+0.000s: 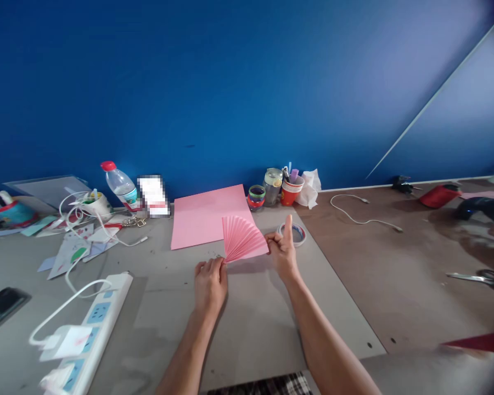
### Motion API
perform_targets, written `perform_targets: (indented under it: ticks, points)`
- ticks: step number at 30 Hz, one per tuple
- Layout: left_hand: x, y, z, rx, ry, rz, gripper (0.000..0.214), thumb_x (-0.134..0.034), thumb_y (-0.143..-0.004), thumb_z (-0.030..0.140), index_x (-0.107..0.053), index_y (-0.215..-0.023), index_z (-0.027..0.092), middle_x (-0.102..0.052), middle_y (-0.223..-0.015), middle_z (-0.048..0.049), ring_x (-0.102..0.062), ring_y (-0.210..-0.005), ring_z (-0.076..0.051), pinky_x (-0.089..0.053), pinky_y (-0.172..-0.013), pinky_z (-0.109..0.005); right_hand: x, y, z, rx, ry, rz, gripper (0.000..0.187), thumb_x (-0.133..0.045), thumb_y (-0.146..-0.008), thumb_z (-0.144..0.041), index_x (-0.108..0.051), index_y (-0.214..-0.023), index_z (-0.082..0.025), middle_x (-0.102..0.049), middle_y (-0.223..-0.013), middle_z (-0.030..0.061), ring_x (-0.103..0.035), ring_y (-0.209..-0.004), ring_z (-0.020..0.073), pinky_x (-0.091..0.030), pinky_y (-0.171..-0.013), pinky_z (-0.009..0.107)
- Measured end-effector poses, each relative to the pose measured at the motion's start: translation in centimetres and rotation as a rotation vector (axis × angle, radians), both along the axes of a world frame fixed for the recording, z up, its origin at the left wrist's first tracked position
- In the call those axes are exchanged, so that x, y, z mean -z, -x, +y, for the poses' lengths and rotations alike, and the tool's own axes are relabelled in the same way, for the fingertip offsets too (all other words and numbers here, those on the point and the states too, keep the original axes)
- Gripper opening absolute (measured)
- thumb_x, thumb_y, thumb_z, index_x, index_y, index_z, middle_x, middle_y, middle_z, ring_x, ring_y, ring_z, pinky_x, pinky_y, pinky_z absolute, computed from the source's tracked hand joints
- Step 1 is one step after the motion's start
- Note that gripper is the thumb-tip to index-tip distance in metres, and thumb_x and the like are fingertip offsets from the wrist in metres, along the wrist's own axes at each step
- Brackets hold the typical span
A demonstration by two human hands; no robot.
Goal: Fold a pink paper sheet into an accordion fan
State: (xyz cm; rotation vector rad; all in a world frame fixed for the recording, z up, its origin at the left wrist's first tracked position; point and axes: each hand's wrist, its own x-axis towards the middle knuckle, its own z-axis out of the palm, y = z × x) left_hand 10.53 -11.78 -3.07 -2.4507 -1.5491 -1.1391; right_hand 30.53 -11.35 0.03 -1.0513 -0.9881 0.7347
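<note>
A pink pleated paper fan (242,237) lies spread on the grey table (247,318). My left hand (209,282) pinches the fan's narrow folded base. My right hand (283,252) grips the fan's right outer edge, with the thumb up. A flat pink sheet of paper (201,216) lies just behind the fan. A roll of tape (299,233) sits right behind my right hand.
A white power strip (88,329) with plugs and cables lies front left, a phone (2,307) at the far left. A water bottle (121,186), tape rolls, a jar and a red cup (291,192) line the blue wall. Scissors (483,278) and a white cable (364,216) lie at right.
</note>
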Motion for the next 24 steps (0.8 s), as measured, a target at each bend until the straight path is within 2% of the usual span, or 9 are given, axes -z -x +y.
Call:
perform_targets:
  ticks: [9, 24]
  points:
    - [-0.21, -0.05, -0.13, -0.004, 0.010, 0.012, 0.016, -0.043, -0.090, 0.018, -0.059, -0.094, 0.019, -0.069, -0.081, -0.0050, -0.064, -0.074, -0.018, -0.042, -0.084, -0.037, -0.27, -0.40, -0.06, 0.008, -0.021, 0.019, 0.094, -0.047, -0.073, -0.014, 0.007, -0.149, -0.025, -0.055, -0.066, -0.0075, -0.042, -0.052, 0.0092, -0.035, -0.050, 0.021]
    - [-0.26, -0.06, -0.22, -0.002, 0.020, 0.014, 0.017, -0.043, -0.090, 0.019, -0.059, -0.095, 0.018, -0.069, -0.080, -0.0054, -0.065, -0.075, -0.019, -0.042, -0.085, -0.038, -0.60, -0.30, -0.12, -0.001, 0.028, 0.059, 0.098, -0.048, -0.071, -0.015, 0.010, -0.149, -0.025, -0.056, -0.065, -0.0081, -0.042, -0.051, 0.0091, -0.035, -0.049, 0.020]
